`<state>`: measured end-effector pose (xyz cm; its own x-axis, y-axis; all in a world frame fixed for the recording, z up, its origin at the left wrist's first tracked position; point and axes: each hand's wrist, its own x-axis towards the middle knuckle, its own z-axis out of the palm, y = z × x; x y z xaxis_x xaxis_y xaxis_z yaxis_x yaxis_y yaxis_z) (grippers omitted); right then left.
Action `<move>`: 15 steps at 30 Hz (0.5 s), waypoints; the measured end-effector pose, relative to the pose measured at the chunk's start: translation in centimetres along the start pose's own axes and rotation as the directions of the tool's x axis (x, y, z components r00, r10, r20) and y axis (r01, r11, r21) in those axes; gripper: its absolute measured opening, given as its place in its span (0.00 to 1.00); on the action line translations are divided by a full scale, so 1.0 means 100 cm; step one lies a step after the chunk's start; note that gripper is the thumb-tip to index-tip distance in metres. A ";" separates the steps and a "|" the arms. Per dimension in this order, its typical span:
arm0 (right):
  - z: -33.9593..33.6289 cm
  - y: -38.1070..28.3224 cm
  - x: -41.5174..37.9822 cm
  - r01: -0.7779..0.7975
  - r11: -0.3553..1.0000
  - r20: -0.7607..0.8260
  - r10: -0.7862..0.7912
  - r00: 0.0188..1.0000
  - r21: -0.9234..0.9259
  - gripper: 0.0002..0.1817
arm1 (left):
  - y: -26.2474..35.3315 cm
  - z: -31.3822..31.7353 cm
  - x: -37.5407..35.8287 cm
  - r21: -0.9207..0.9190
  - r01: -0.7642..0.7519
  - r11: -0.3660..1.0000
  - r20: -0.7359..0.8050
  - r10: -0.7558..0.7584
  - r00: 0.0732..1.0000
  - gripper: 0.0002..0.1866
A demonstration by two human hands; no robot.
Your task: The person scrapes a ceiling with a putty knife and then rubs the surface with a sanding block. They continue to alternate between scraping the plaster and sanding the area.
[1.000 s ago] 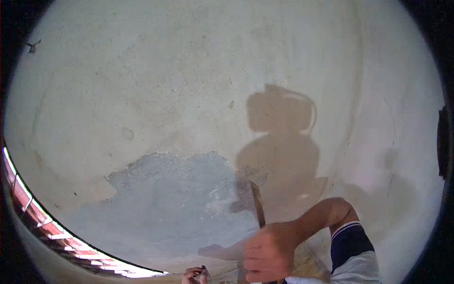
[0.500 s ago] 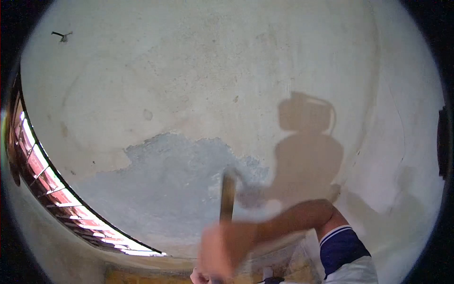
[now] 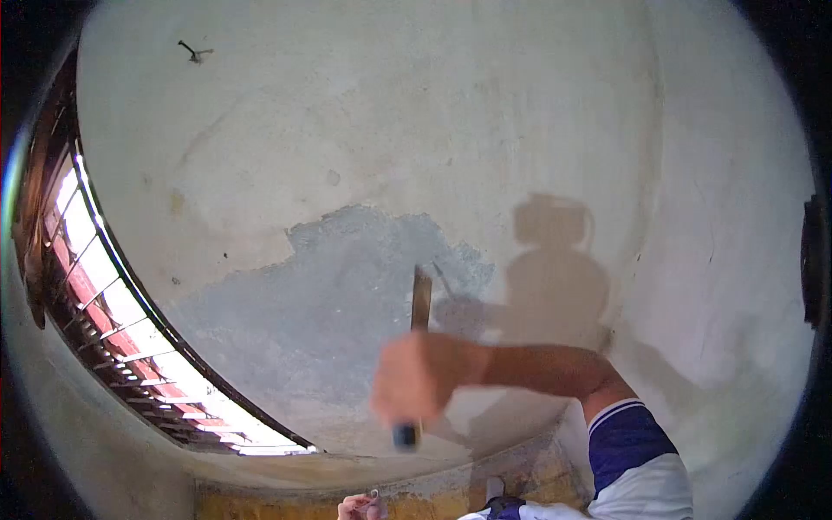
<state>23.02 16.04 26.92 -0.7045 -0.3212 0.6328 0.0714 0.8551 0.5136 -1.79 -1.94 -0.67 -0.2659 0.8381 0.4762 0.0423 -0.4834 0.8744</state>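
Right hand [image 3: 412,380], fingers round brown tool [image 3: 421,303], left hand [image 3: 354,508], fingers unclear, grey-patched wall [image 3: 416,139]

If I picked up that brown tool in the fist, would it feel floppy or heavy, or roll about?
Probably stiff: the tool looks straight above the right hand. Likely fairly light, as it looks slim. It may resist rolling, since the exposed part resembles a flat strip.

short white R sleeve [image 3: 646,491], wide navy band [image 3: 628,446], thin white cuff stripes [image 3: 615,411], navy patch [image 3: 505,508] low down, prob. clothing
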 end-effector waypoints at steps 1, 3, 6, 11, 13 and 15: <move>-0.001 0.008 -0.002 -0.059 0.997 0.046 0.061 0.997 -0.052 0.14 | 0.000 -0.005 -0.006 -0.026 0.052 0.998 -0.007 -0.052 0.999 0.09; 0.001 0.038 -0.010 -0.169 0.972 0.132 0.192 0.973 -0.163 0.14 | 0.001 -0.012 -0.017 -0.077 0.157 0.985 -0.016 -0.159 0.987 0.10; 0.007 0.001 0.008 -0.102 0.992 0.058 0.107 0.993 -0.075 0.14 | 0.012 -0.016 -0.018 -0.038 -0.015 0.999 -0.005 0.014 1.000 0.11; 0.006 0.044 -0.004 -0.205 0.973 0.079 0.214 0.974 -0.107 0.12 | 0.015 -0.031 -0.035 -0.081 0.074 0.994 -0.034 -0.077 0.996 0.11; 0.010 0.026 0.007 -0.148 0.986 0.053 0.153 0.987 -0.077 0.12 | 0.026 -0.025 -0.033 -0.087 0.002 0.996 -0.053 -0.006 0.999 0.12; 0.008 -0.003 0.028 -0.065 0.998 -0.052 0.065 0.997 -0.014 0.13 | 0.026 -0.026 -0.032 -0.082 -0.019 0.996 -0.054 0.015 0.998 0.11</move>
<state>20.49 15.23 28.12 -0.6609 -0.2860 0.6939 0.1272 0.8685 0.4791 -3.32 -6.53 -0.11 -0.3168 0.8160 0.4836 -0.0318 -0.5187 0.8544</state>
